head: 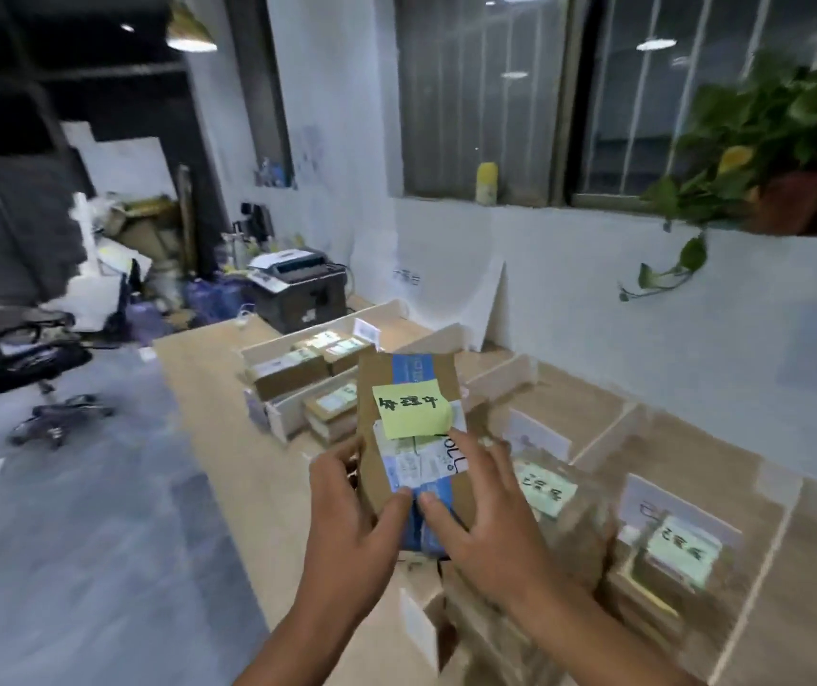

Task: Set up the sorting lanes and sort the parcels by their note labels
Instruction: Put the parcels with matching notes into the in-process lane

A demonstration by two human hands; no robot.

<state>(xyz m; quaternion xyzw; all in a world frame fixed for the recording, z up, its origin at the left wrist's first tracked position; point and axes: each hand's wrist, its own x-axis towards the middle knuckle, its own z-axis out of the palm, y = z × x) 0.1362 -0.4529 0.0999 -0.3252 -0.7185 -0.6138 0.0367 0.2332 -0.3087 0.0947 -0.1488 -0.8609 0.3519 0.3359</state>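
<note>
Cardboard parcel [371,413] bearing a yellow note [409,408] is held up over the table [208,378] by both hands.
Fingers of left hand [347,512] and right hand [485,517] are clamped on its lower end; other parcels [545,487], badly blurred, seem laid in the lanes [604,423] alongside.

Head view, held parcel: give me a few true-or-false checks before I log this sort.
1. The left hand and the right hand both hold the parcel. True.
2. The note on the parcel is pink. False: it is yellow, with dark handwriting.
3. The parcel lies flat on the table. False: it is held up above the table.
4. Other boxes sit in a walled lane beyond it. True.
</note>
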